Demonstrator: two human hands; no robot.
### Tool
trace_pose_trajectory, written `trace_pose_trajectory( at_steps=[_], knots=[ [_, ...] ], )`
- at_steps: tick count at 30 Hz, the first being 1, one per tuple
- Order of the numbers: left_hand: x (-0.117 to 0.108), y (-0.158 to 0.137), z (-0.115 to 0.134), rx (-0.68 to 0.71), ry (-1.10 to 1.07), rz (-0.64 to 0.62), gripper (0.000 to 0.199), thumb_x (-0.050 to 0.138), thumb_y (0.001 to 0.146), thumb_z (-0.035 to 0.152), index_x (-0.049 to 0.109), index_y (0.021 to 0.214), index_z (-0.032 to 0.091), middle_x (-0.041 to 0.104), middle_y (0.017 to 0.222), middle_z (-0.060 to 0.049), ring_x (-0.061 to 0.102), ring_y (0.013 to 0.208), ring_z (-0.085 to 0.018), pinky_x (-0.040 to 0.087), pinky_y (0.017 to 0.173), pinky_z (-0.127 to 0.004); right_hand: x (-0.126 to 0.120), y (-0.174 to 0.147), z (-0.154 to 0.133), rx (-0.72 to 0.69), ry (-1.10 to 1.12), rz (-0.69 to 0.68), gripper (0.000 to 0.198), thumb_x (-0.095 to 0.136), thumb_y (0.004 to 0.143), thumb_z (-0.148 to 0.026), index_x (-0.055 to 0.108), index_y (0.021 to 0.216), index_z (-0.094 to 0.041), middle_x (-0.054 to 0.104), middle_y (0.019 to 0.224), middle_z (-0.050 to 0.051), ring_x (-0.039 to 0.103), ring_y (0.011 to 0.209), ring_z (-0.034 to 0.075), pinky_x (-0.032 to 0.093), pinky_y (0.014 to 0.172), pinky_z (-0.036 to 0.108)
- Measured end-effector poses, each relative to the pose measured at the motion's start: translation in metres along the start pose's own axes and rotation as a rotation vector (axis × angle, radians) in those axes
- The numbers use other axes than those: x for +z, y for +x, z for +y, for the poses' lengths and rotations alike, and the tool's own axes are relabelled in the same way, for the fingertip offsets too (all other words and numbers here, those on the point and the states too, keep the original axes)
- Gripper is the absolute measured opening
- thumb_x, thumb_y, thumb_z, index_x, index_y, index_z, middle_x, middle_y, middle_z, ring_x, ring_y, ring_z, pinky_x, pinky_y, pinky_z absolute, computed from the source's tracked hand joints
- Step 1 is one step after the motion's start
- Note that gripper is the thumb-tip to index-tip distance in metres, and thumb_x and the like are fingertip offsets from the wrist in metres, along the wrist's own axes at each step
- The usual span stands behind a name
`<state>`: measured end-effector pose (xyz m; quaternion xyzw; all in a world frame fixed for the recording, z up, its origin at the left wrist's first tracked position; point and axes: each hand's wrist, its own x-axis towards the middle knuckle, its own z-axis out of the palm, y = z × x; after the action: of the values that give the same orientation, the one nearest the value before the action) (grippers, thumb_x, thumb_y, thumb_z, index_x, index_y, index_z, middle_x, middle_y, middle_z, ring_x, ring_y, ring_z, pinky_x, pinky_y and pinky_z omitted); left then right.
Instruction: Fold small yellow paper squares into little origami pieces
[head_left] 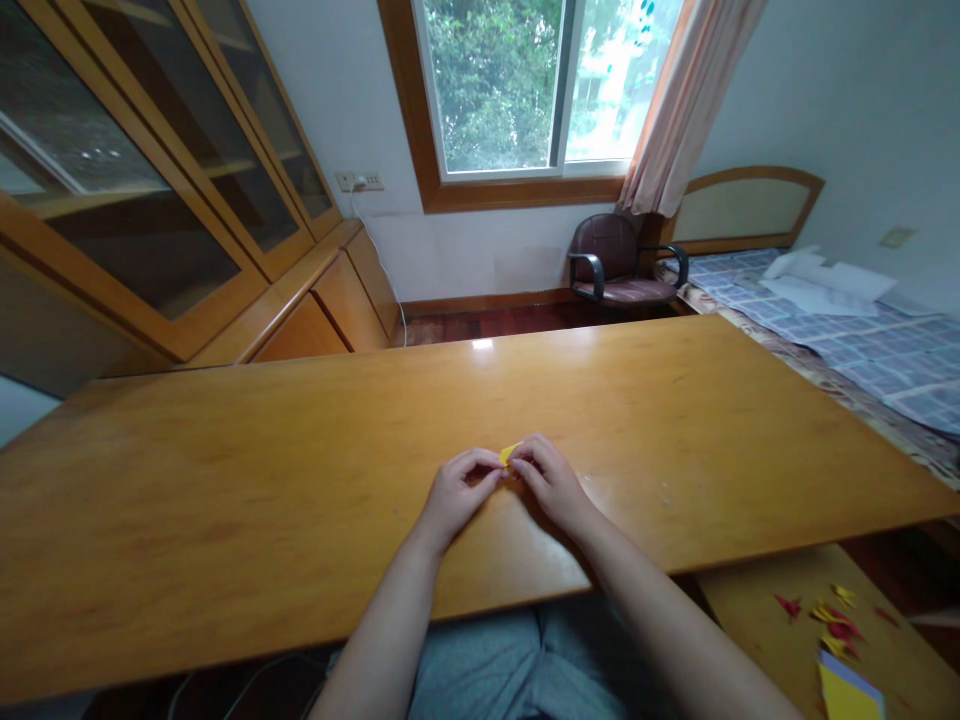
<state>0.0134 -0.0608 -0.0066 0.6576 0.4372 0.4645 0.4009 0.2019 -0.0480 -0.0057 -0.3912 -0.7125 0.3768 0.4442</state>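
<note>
A small piece of folded yellow paper [509, 454] is held just above the wooden table [300, 500], near the middle of the view. My left hand [463, 492] pinches its left side between thumb and fingertips. From the right, my right hand [547, 480] grips the same paper, its fingers bent over the top. The fingers cover most of the paper, so its full shape is hidden.
On a lower wooden surface at the lower right lie several small red and yellow folded paper pieces [838, 625] and a stack of yellow paper [851, 690]. A brown armchair [611, 255], a bed [885, 350] and glass-door cabinets [225, 190] stand beyond the table.
</note>
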Motion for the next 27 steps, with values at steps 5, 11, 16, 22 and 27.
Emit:
trace_pose_trajectory(
  at_steps=[5,11,16,22,27],
  knots=[
    [-0.0011,-0.0006,-0.0011,0.032,0.053,0.012,0.007,0.069,0.086,0.025,0.072,0.085,0.020,0.074,0.097,-0.008,0.069,0.093,-0.020,0.054,0.089,-0.034,0.0007,-0.0007,0.0014,0.009,0.000,0.021,0.015,0.053,0.097,-0.024,0.063,0.086,-0.021,0.062,0.089,0.004,0.058,0.088,0.019,0.045,0.082,0.032],
    [0.0000,-0.0014,-0.0031,-0.098,-0.098,-0.004,0.015,0.071,0.084,0.030,0.071,0.094,0.018,0.072,0.098,-0.007,0.069,0.093,-0.019,0.054,0.088,-0.033,0.0005,-0.0009,-0.0006,-0.005,0.017,0.018,0.015,0.053,0.097,-0.025,0.062,0.086,-0.021,0.062,0.089,0.004,0.058,0.087,0.018,0.046,0.080,0.031],
    [0.0019,0.0012,-0.0065,-0.199,-0.325,0.015,0.032,0.072,0.083,0.032,0.061,0.109,0.017,0.069,0.083,-0.002,0.068,0.080,-0.015,0.054,0.078,-0.029,0.0005,-0.0006,-0.0020,-0.038,0.032,-0.004,0.013,0.053,0.097,-0.021,0.062,0.086,-0.020,0.062,0.089,0.004,0.058,0.088,0.018,0.045,0.082,0.031],
    [0.0018,0.0035,-0.0020,-0.221,-0.368,-0.033,0.036,0.071,0.084,0.030,0.056,0.114,0.017,0.065,0.075,0.002,0.065,0.073,-0.013,0.051,0.073,-0.026,0.0007,-0.0008,-0.0026,-0.033,0.039,-0.026,0.010,0.055,0.095,-0.019,0.063,0.089,-0.020,0.063,0.091,0.004,0.058,0.090,0.018,0.045,0.083,0.031],
    [0.0022,0.0031,-0.0010,-0.224,-0.359,-0.039,0.036,0.071,0.083,0.027,0.056,0.114,0.017,0.066,0.077,0.002,0.065,0.074,-0.013,0.050,0.074,-0.026,0.0004,-0.0008,-0.0047,-0.010,0.040,-0.036,0.010,0.056,0.095,-0.020,0.064,0.090,-0.020,0.064,0.091,0.004,0.059,0.088,0.018,0.046,0.083,0.032]
  ],
)
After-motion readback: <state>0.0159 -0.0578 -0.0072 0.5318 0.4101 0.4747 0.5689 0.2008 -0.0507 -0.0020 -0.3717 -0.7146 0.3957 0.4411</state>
